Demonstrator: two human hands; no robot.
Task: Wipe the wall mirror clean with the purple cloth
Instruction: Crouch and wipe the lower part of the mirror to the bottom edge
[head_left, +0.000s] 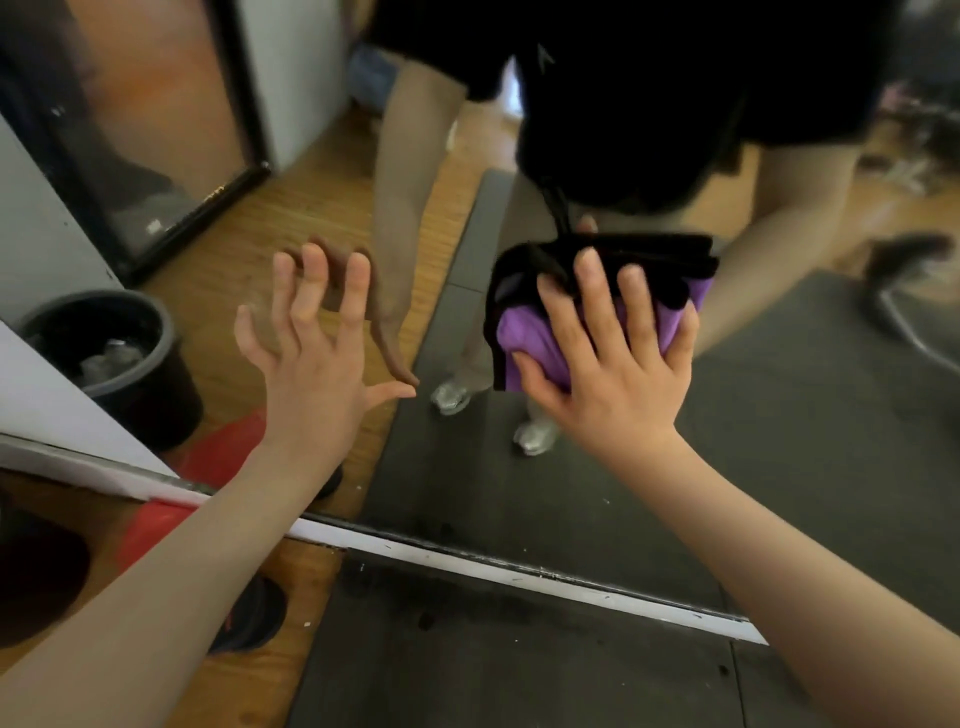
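The wall mirror (753, 426) fills most of the view, and its white bottom edge (519, 571) runs diagonally across the lower part. My right hand (608, 358) presses the folded purple cloth (524, 343) flat against the glass, with spread fingers over it and the thumb at its lower edge. The cloth's reflection shows dark just above it. My left hand (311, 353) is spread wide, its fingertips touching the glass to the left of the cloth and meeting their reflection.
The mirror reflects a person in a black top, a grey floor mat, wooden floor and a black bin (104, 358). Below the mirror edge lie a grey mat (467, 665), wooden floor, a red object (150, 525) and a dark shoe (254, 613).
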